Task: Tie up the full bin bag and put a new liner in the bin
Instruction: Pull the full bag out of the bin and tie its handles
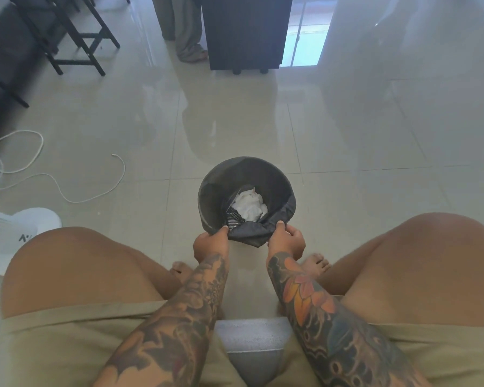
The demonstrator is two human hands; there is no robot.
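Both hands are closed on the near edge of the bin bag [259,233], a dark liner that sits inside a round grey bin [243,174] standing on the pale tiled floor [347,129] just in front of the seated person's bare feet. The left hand [208,245] pinches the bag's rim at the bin's near left side, thumb on top, and the right hand [287,243] grips a bunched fold of the same rim at the near right; between them the plastic is gathered and hangs over the bin's lip toward the person. The far part of the bag has slipped down inside, leaving the far inner wall of the bin bare. White crumpled paper [249,205] lies in the open mouth of the bag, with a striped scrap beside it on the left. Both forearms are tattooed and reach down between the bare knees. To the left, a white cable [67,191] loops across the tiles near a white fan base [28,227]. Farther off stand black chair legs [81,46] at upper left and a dark cabinet [243,32] at top centre.
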